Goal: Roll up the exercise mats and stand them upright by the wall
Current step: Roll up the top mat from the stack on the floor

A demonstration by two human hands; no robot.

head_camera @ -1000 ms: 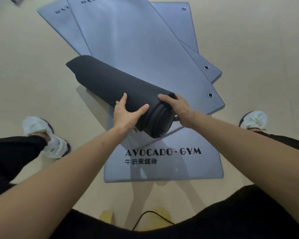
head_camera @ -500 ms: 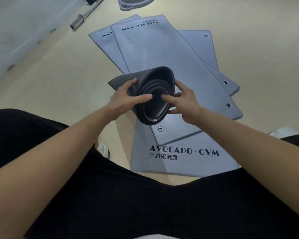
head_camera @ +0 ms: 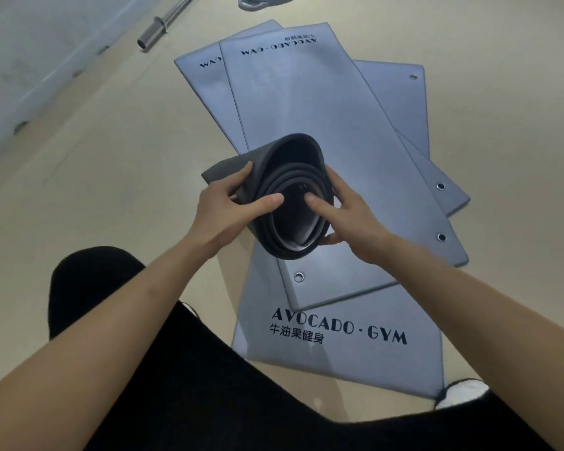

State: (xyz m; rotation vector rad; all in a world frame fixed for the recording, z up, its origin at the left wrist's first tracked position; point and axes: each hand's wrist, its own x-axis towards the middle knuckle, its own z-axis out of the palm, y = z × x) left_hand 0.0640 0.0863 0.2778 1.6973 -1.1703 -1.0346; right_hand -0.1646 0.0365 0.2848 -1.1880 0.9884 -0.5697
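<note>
A rolled mat (head_camera: pixel 290 203), dark grey, is held up off the floor (head_camera: pixel 118 177) between both hands, near the centre of the view. Its long axis runs almost straight away from the camera, so the near end faces the viewer and shows its spiral of loose layers; the far end points down toward the floor and slightly to 10 o'clock, where a strip of the outer wall shows past the left fingers.

The left hand (head_camera: pixel 228 206) is closed around the roll from 9 o'clock, fingers curled on the outer wall and thumb laid across the open end. The right hand (head_camera: pixel 342 216) clasps it from 3 o'clock, thumb pressed onto the inner coils and fingers wrapped behind the rim. The two thumb tips are near each other but apart.

Below the roll, four flat mats (head_camera: pixel 306 102) lie on the floor in an overlapping fan, blue-grey, with their long axes running roughly from 6 to 12 o'clock. The nearest carries "AVOCADO · GYM" reading upright; two at the far end show the same lettering upside down. Four metal eyelets (head_camera: pixel 299 277) are visible along the mat corners.

At 11 o'clock, by the wall (head_camera: pixel 30 60), one barbell end (head_camera: pixel 153 32) lies on the floor. Black trousers (head_camera: pixel 183 385) fill the bottom of the view.
</note>
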